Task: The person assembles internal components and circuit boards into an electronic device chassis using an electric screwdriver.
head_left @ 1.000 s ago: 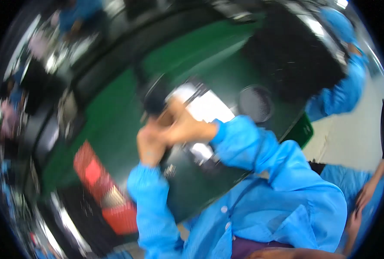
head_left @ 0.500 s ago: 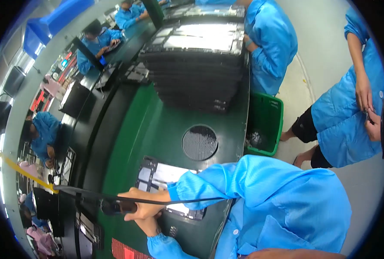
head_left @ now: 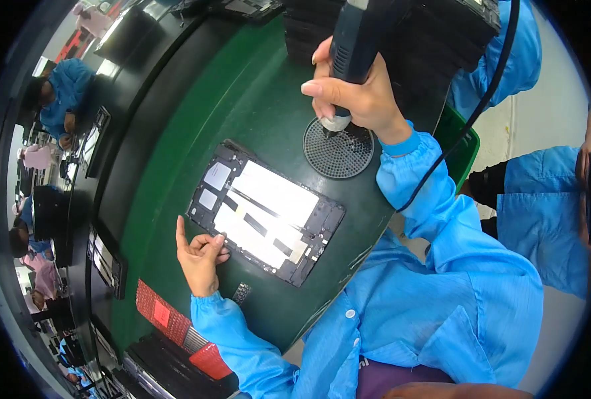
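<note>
My right hand [head_left: 370, 100] is closed round a black electric screwdriver [head_left: 352, 50] with a cord. The screwdriver's silver nose points down over a round dark tray with many small holes [head_left: 338, 154], and its tip is at the tray's far part. A tablet housing [head_left: 269, 219] with its inside showing, white battery panels and black strips, lies flat on the green table. Beside its near left edge is my left hand [head_left: 201, 263], index finger stretched out, thumb and other fingers partly bent by the edge. I see nothing held in it.
Red bubble wrap [head_left: 165, 311] and a stack of dark panels [head_left: 169, 366] are at the near left. A small strip of parts [head_left: 241, 293] lies near my left wrist. Tall dark stacks [head_left: 428, 60] stand at the back; a green bin [head_left: 465, 136] stands beyond the table edge.
My hands were together near the housing and have parted. The right has gone up and away with the screwdriver to the round tray; the left is by the housing's edge. The view has shifted.
</note>
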The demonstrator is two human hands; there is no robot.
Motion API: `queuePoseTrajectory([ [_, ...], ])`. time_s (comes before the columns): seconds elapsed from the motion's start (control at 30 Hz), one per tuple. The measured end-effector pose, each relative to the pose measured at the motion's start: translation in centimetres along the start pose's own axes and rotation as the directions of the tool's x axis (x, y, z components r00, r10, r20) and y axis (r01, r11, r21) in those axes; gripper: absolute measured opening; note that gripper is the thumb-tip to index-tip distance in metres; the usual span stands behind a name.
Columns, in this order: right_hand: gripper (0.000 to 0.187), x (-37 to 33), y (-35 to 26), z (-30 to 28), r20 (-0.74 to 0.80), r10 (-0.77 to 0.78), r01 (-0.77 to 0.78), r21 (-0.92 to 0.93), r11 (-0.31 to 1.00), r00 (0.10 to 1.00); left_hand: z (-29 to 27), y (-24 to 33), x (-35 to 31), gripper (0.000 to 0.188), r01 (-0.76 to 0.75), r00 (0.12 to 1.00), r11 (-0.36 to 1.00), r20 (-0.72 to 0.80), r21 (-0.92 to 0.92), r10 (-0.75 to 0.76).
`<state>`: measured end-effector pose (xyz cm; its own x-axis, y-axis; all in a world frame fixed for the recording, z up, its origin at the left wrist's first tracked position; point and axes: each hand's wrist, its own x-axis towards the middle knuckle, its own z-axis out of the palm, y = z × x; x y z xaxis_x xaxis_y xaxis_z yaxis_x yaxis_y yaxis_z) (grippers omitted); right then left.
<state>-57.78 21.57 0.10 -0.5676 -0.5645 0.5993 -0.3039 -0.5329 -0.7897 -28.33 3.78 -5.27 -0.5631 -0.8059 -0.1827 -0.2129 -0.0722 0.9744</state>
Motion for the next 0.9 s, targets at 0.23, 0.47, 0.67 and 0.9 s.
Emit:
queuePoseTrajectory([
  [0.23,0.028,-0.6,2.2,0.5,0.006,0.094,-0.093,-0.094,0.991,0.996,-0.5,0.7,0.8,0.085,0.083,0.989,0.99,0.116,0.114,-0.096],
  [0.47,0.03,0.1,3.9,0.5,-0.042,0.082,-0.084,-0.074,0.994,0.996,-0.5,1.1,0.7,0.086,0.09,0.986,0.989,0.126,0.12,-0.105],
  [0.67,0.031,0.5,4.7,0.9,-0.037,0.104,-0.106,-0.068,0.992,0.994,-0.6,1.3,0.9,0.086,0.077,0.987,0.983,0.13,0.166,-0.099],
  [0.9,0.027,0.7,4.5,1.1,-0.024,0.107,-0.109,-0.109,0.988,0.994,-0.6,1.5,1.2,0.085,0.087,0.984,0.98,0.136,0.177,-0.111],
])
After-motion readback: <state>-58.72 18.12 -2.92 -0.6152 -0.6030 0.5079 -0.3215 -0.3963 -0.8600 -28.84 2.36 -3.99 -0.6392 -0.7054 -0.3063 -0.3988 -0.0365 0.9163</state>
